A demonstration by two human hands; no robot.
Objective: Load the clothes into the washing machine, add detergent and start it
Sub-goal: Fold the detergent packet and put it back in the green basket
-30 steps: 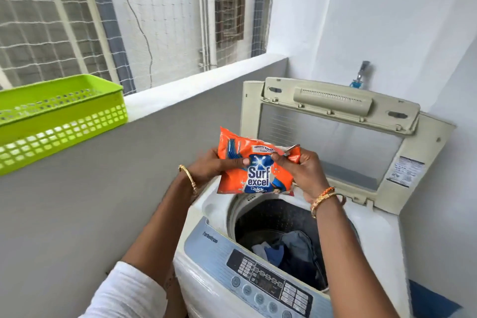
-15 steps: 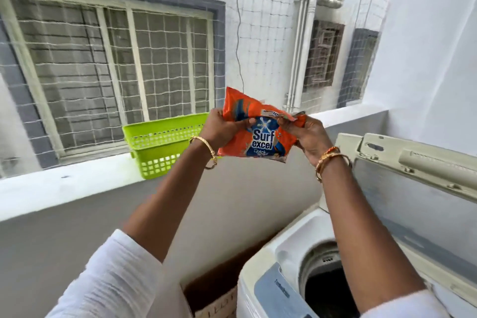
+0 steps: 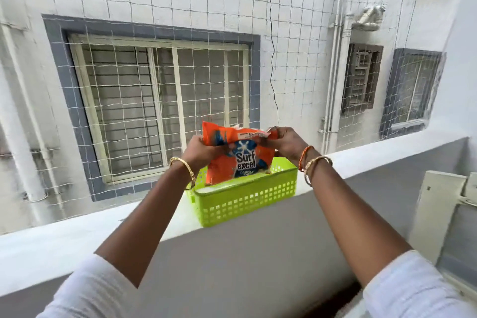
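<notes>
An orange Surf Excel detergent packet [image 3: 241,160] hangs upright with its lower end inside a lime green plastic basket [image 3: 247,199] on the ledge. My left hand [image 3: 204,151] grips the packet's upper left side. My right hand [image 3: 284,142] pinches its top right corner. Only the raised lid of the washing machine [image 3: 444,217] shows at the right edge; the drum and the clothes are out of view.
The basket stands on a white parapet ledge [image 3: 77,235] above a grey wall [image 3: 245,266]. A rope safety net [image 3: 154,8] closes the opening beyond the ledge. Behind it are a barred window [image 3: 160,108] and drain pipes [image 3: 338,80] of the facing building.
The view has swung left, away from the open drum to the ledge. Both hands carried the packet from above the washer to the green basket and lowered it into it.
</notes>
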